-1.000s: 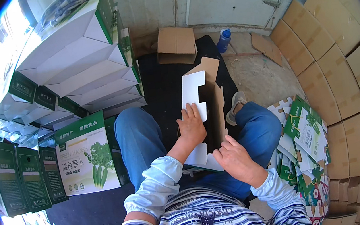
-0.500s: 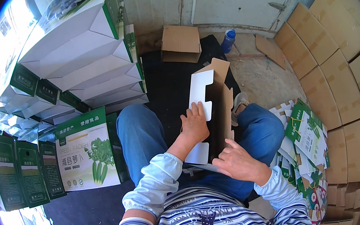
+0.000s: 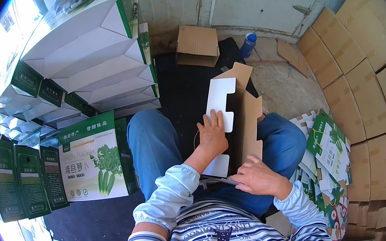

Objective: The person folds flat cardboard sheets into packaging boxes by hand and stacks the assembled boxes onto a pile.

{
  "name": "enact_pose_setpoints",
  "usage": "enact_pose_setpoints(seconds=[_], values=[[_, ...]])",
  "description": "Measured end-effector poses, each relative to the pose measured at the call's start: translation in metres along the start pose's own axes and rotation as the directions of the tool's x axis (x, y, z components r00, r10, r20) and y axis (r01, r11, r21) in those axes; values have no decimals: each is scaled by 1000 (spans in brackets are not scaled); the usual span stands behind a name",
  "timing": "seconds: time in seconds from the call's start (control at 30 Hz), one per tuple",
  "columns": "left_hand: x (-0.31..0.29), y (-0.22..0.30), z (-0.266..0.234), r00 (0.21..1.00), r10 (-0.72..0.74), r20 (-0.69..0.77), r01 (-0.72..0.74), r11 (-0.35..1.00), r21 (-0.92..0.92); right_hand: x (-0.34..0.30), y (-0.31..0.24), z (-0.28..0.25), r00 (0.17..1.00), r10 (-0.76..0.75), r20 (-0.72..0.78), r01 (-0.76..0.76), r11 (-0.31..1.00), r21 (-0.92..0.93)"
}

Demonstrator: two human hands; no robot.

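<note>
Between my knees stands a cardboard carton (image 3: 247,126), its top open, with brown inner walls and notched flaps standing up. A white flap (image 3: 220,95) runs along its left side. My left hand (image 3: 211,138) lies on this flap, fingers stretched out and pointing away from me. At the carton's near right corner, my right hand (image 3: 258,177) pinches the near flap, thumb below and fingers bent over the edge. The dark inside of the carton is partly hidden, so its contents cannot be made out.
Green-and-white printed cartons (image 3: 95,166) stand at the left, beneath a tall stack of white-bottomed ones (image 3: 93,55). A small brown box (image 3: 197,45) and a blue bottle (image 3: 248,45) are ahead. Flattened printed card (image 3: 324,152) is heaped at the right, before a wall of brown boxes (image 3: 363,94).
The carton's right wall has swung outward, widening its opening. My right hand's fingers have folded down over the near flap; my left hand stays on the white flap.
</note>
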State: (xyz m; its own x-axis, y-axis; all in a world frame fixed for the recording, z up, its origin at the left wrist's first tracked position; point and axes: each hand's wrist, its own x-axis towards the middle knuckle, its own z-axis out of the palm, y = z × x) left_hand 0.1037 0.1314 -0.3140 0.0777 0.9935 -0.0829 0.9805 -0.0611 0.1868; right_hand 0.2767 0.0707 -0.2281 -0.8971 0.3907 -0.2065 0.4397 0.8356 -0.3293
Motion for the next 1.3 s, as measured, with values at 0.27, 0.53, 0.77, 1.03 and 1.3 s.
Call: enact_pose_setpoints(seconds=[0.27, 0.53, 0.77, 1.03, 1.3], values=[[-9, 0, 4, 992, 56, -111, -51, 998, 41, -1, 7, 7, 999, 42, 2, -42, 999, 32], [-14, -13, 0, 999, -3, -47, 9, 992, 127, 8, 8, 1, 999, -39, -24, 36, 996, -85], [-6, -10, 11, 995, -5, -96, 9, 999, 38, 10, 21, -4, 1000, 14, -25, -12, 997, 78], [-2, -3, 15, 992, 6, -125, -1, 999, 34, 8, 39, 0, 1000, 28, 7, -29, 983, 180], [-7, -8, 19, 988, 2, -152, -1, 1000, 6, 13, 49, 3, 998, 56, 5, -54, 943, 328]])
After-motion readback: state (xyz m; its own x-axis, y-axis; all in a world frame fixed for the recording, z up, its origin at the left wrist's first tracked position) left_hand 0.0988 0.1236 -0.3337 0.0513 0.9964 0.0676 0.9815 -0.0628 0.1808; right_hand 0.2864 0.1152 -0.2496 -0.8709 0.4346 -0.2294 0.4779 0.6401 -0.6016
